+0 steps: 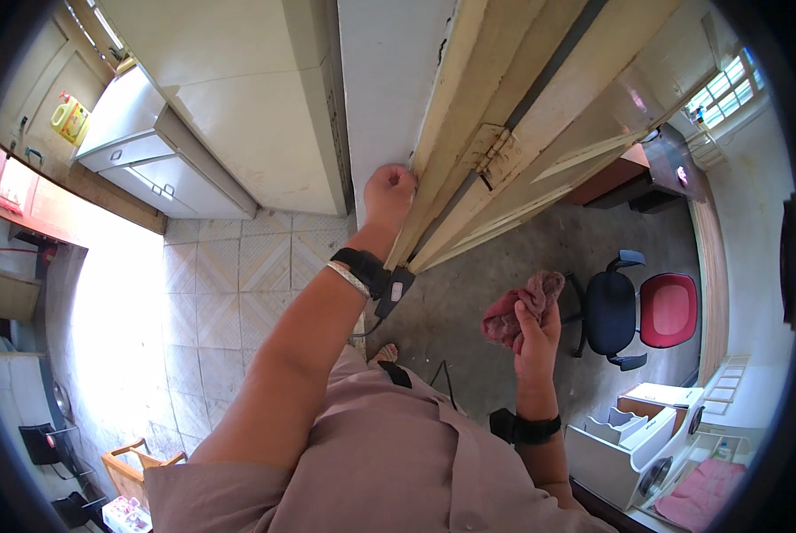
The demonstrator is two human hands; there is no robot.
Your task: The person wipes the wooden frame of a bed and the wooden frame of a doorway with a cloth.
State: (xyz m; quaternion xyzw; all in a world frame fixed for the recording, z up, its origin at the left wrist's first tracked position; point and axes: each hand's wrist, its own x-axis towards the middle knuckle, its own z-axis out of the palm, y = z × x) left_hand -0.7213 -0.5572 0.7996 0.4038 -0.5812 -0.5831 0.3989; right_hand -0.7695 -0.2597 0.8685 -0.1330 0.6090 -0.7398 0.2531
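Note:
My left hand (388, 194) rests curled like a fist against the white wall edge (398, 80), right beside the cream door frame (461, 116). Nothing shows inside its fingers. To the right, my right hand (536, 343) grips a crumpled reddish-brown cloth (521, 310), held in the air above the grey floor. Between the two hands stands the cream door (571, 133), swung ajar on a metal hinge (494, 150) that is joined to the frame. Both wrists wear black straps, and a small black device with a cable hangs at the left one.
A black office chair (611, 313) and a red-seated chair (668, 310) stand at right. White cabinets (168, 176) and a yellow jug (71, 120) are at far left. A wooden chair (131, 470) sits lower left, and a white organiser (611, 446) lower right.

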